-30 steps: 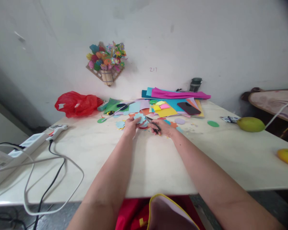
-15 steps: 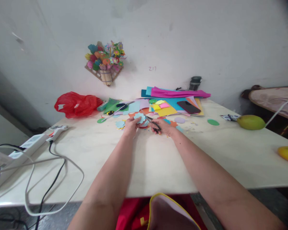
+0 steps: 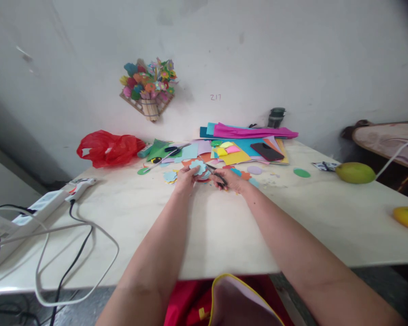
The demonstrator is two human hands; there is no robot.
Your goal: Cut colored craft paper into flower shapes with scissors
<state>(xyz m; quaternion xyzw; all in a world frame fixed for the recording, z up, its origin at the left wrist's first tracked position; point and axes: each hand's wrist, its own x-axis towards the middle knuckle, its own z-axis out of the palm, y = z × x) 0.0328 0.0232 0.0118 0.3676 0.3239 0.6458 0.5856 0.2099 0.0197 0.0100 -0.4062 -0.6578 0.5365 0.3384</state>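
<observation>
Near the middle of the table, my left hand (image 3: 187,177) pinches a light blue flower-shaped paper cutout (image 3: 197,168) by its edge. My right hand (image 3: 231,179) is wrapped round the black handles of a pair of scissors (image 3: 220,178). Their blades point up and left, right beside the cutout; whether they touch it I cannot tell. Beneath and around both hands lie more paper cutouts, among them a light blue flower (image 3: 170,176) on the left and an orange flower (image 3: 245,175) to the right.
Coloured paper sheets (image 3: 248,147) are stacked at the back with a phone (image 3: 270,151) on them. A second pair of scissors (image 3: 172,150) and a red plastic bag (image 3: 110,147) lie back left. Cables and a power strip (image 3: 42,206) occupy the left; a mango (image 3: 355,173) sits right.
Almost nothing differs. Both hands keep their hold on the cutout and the scissors, with only a very slight shift of the scissors.
</observation>
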